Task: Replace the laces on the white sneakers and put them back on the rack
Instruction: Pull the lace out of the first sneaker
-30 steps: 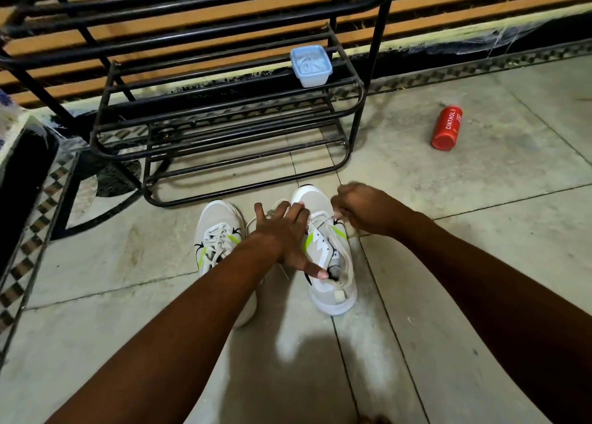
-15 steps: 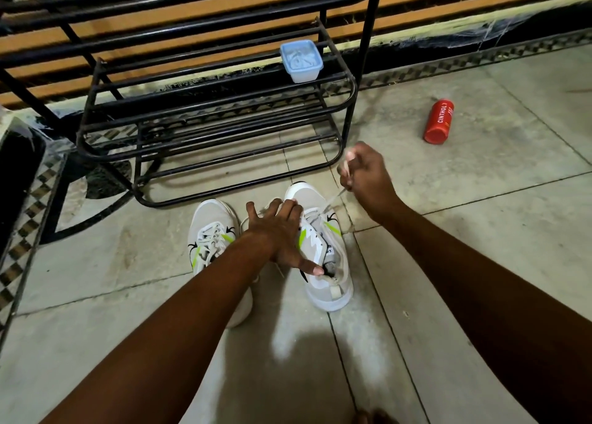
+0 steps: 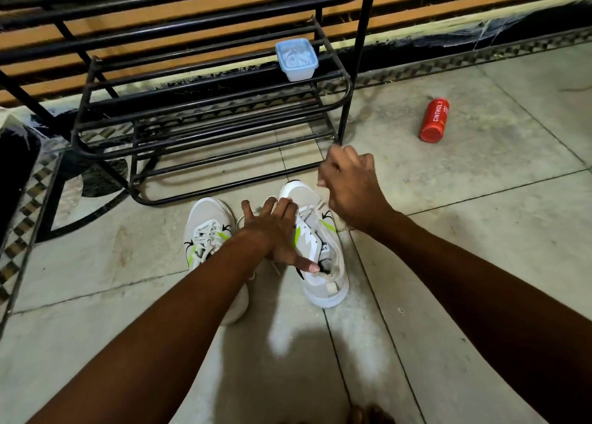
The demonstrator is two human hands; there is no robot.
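Rack is showing black painted metal tubing, slightly glossy. Sneakers are looking like matt white mesh cloth with flat woven laces. Tub is reading as translucent plastic; red can possibly glossy metal. Floor is showing smooth, scuffed stone tile.

**Dim, warm light with wide-angle bending**

The scene is dimly lit, with a soft bright patch on the floor tiles between the forearms and a broad shadow around it. The right hand is motion-blurred at its fingers. Straight bars of the shoe rack bow toward the edges. The upper corners fall into darkness, and the red bottle stays sharp.
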